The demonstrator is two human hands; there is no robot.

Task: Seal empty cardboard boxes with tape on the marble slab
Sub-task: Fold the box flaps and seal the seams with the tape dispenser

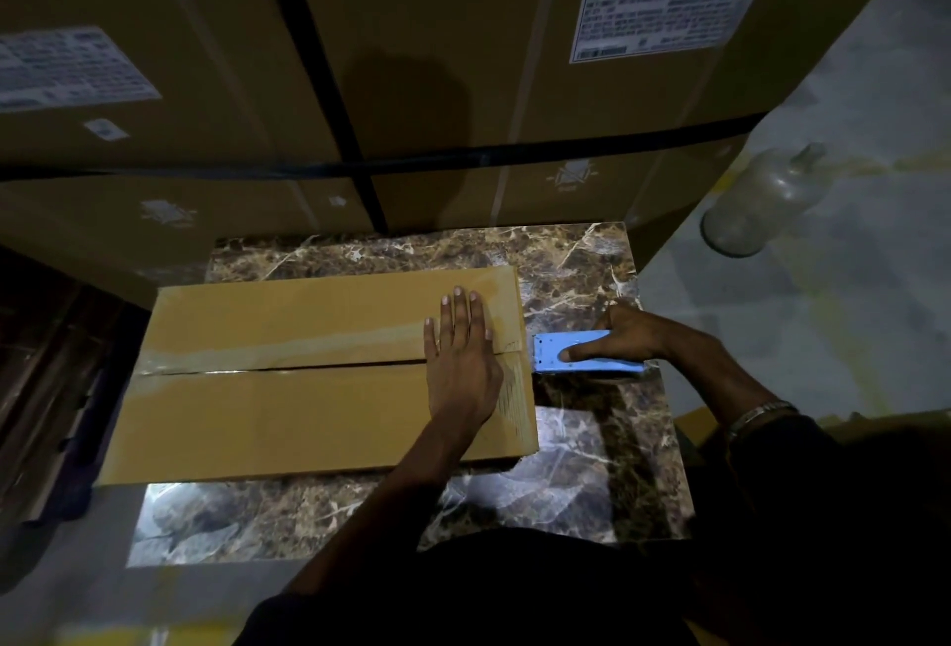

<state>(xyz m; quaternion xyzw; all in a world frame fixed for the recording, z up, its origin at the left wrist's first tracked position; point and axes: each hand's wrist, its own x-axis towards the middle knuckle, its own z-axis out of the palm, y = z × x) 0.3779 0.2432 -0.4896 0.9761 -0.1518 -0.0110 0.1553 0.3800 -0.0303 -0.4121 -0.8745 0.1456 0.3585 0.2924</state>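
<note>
A long flat cardboard box (288,419) lies on the brown marble slab (576,470), its left end overhanging the slab. Clear tape (288,354) runs along the centre seam between the two top flaps. My left hand (460,357) lies flat with straight fingers on the box's right end, over the seam. Just past that end, my right hand (625,334) grips a light blue tape dispenser (581,354), index finger stretched along its side. The dispenser sits low over the slab at the box's right edge.
Large strapped cartons with white labels (463,79) stand right behind the slab. A clear glass bottle (756,205) stands on the grey floor at the right. Dark wooden pallets (46,388) lie at the left. Bare marble shows in front of the box.
</note>
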